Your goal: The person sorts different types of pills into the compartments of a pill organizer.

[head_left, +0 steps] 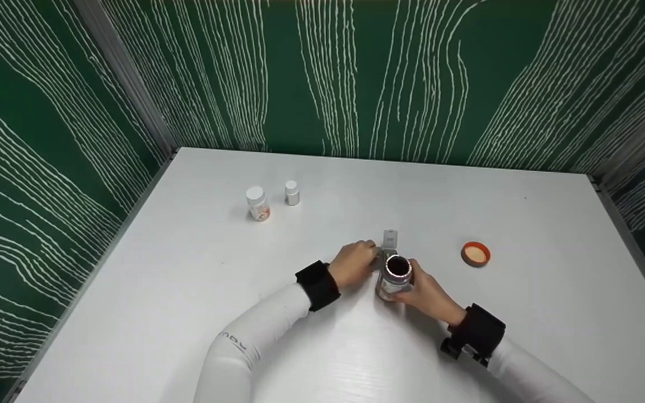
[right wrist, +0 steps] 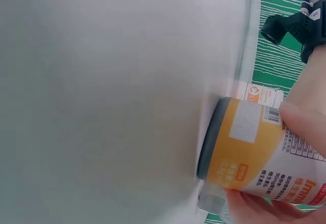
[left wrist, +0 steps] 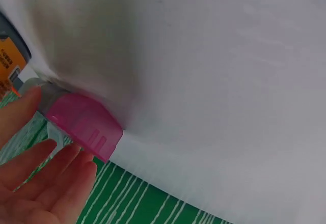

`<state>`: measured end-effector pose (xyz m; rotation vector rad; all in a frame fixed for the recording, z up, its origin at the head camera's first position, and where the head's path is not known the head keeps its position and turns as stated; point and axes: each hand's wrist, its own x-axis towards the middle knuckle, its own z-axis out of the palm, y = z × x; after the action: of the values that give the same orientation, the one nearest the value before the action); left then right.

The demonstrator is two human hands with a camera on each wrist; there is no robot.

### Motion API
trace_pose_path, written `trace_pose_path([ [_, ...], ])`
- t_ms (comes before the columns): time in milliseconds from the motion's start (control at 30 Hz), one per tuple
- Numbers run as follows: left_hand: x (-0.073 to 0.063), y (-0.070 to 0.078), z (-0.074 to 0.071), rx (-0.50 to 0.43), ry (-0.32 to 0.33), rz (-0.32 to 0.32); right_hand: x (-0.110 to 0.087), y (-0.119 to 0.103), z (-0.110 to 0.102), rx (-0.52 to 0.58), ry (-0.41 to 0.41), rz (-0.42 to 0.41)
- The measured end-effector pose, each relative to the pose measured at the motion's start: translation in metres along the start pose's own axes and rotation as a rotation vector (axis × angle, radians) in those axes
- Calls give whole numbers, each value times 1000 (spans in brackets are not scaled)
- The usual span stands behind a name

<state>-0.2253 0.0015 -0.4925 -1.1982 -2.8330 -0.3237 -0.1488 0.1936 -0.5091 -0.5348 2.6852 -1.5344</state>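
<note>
In the head view my right hand (head_left: pixel 429 294) grips an uncapped supplement bottle (head_left: pixel 392 286), which stands upright with its dark mouth showing. Its orange and white label fills part of the right wrist view, thumb on one side and fingers on the other. Just beyond the bottle is a small pill box with a raised clear lid (head_left: pixel 389 239). My left hand (head_left: pixel 354 263) holds the pill box at its left side. A pink section of the pill box (left wrist: pixel 86 124) shows in the left wrist view, the thumb against its grey part and the fingers beside it.
An orange-rimmed cap (head_left: pixel 475 254) lies inside up on the white table (head_left: pixel 188 268), right of the bottle. A white bottle with an orange label (head_left: pixel 258 205) and a smaller white bottle (head_left: pixel 292 193) stand at the back left. Green patterned walls (head_left: pixel 378 78) surround the table.
</note>
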Motion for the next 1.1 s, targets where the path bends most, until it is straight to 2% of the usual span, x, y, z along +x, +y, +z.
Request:
trace_pose_path([
  [67,-2,-1,-4,-111,-35,-19,0,0,-1,4,-26,30],
  [167,-7,-2,-10,-353,-72,-39,-1,1,-6,15,-60,51],
  [300,-13,-2,-12,-637,-80,-36,-2,1,-16,37,-69,27],
  [433,-18,5,-8,-812,-76,-66,-2,2,-27,31,-60,36],
  [600,-20,20,-3,-925,-56,-176,-6,4,-39,17,-88,78],
  [700,-20,27,-1,-973,-31,-260,-7,8,-48,-21,-131,79],
  [767,-20,31,0,-1001,-7,-293,-5,11,-56,-52,-152,75],
  [867,-19,35,3,-1017,23,-302,-2,17,-68,-93,-148,72],
  [967,-18,36,6,-1007,51,-288,3,22,-83,-139,-101,89],
  [1100,-18,38,7,-993,73,-275,7,28,-106,-207,-63,158],
])
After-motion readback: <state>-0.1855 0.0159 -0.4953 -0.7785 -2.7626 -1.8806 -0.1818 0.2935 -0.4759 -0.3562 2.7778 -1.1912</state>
